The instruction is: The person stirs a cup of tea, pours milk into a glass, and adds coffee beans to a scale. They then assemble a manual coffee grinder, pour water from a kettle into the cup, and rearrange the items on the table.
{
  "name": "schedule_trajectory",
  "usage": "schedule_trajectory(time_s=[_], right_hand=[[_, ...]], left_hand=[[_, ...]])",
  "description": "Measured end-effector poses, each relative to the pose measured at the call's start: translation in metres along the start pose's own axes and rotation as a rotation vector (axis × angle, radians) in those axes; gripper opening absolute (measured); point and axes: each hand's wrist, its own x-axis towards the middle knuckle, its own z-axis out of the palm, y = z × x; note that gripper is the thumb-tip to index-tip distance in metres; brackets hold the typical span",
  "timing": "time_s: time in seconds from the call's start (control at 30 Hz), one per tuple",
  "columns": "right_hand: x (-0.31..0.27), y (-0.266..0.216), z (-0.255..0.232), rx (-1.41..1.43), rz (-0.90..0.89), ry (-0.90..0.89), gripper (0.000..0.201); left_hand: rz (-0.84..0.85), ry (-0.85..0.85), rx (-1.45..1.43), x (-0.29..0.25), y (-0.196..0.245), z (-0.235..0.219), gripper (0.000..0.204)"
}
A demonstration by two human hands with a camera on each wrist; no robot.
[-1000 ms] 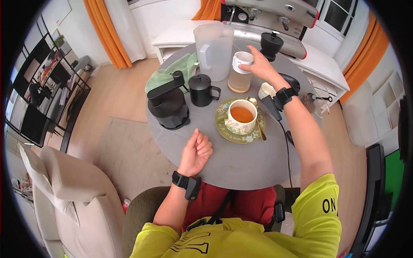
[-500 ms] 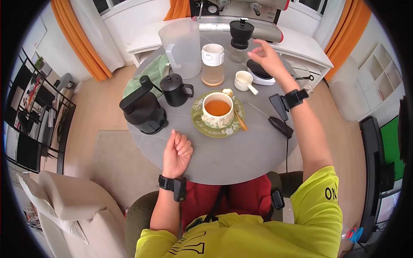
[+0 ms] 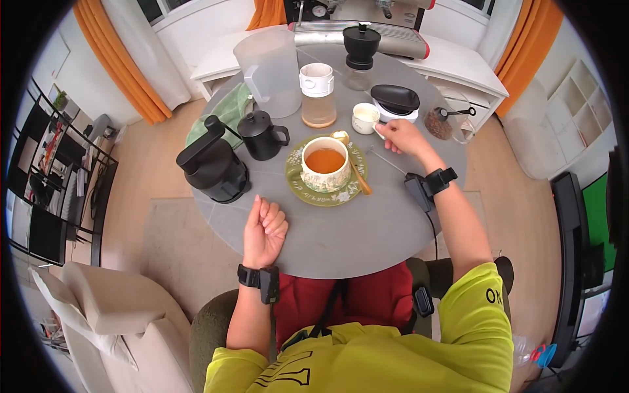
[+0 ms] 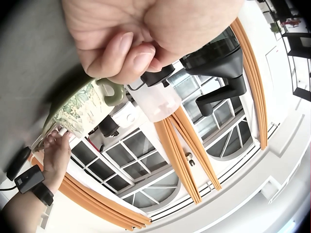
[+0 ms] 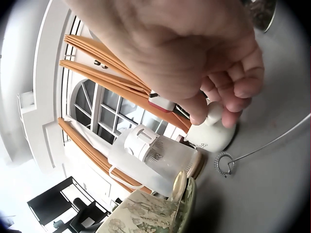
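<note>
My right hand has its thumb and fingertips on the stubby handle of a small white cup, pinching it; the right wrist view shows that cup close up. Left of it, a patterned cup of amber liquid sits on a green saucer, a gold spoon along its right side. Below the right hand lies a frother's wire, its whisk coil near the small cup. My left hand rests by the table's near edge, palm up, fingers loosely curled, holding nothing.
At the left stand a black lever device, a black pot, a green cloth and a clear pitcher. Behind are a white-lidded bottle and a hand grinder. A black-topped white device and bean jar stand right.
My right hand has left the white-lidded bottle, swung right past the grinder, then come down and taken the small white cup's handle. The left hand keeps its loose curl by the table edge.
</note>
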Motion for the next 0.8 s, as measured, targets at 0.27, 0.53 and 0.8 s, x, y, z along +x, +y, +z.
schedule_trajectory(time_s=[0.27,0.53,0.8], right_hand=[[0.005,0.014,0.003,0.052,-0.123,0.032,0.035],[0.003,0.008,-0.002,-0.087,-0.15,0.068,0.04],[-0.033,0.011,-0.035,-0.034,-0.317,0.48,0.027]], left_hand=[[-0.002,0.01,0.007,0.0,-0.001,0.002,0.036],[0.001,0.006,-0.009,0.0,-0.001,0.003,0.036],[-0.006,0.009,-0.025,0.0,-0.001,0.004,0.036]])
